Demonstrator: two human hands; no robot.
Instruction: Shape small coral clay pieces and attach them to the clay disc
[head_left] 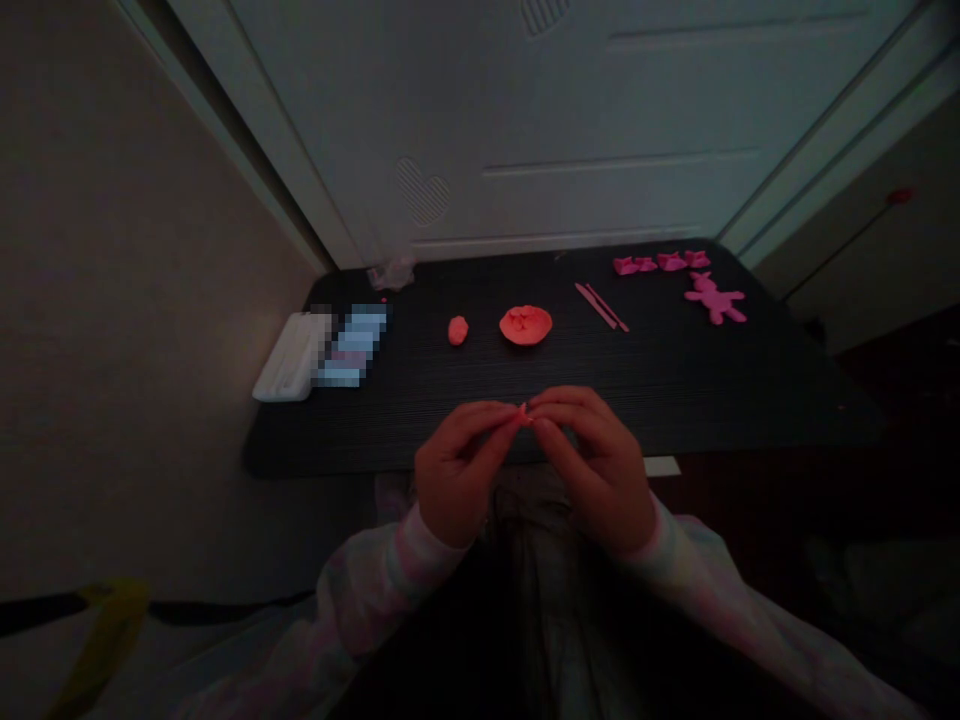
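Note:
My left hand and my right hand meet at their fingertips above the near edge of a dark table. Between the fingertips they pinch a tiny piece of red clay. Beyond the hands, on the table, lie a small red clay ball and a flattened red clay disc with lumps on top.
Two thin pink modelling tools lie right of the disc. At the far right are pink cutters and a pink bear-shaped piece. A white case sits at the left edge, crumpled plastic behind it. A white door stands beyond.

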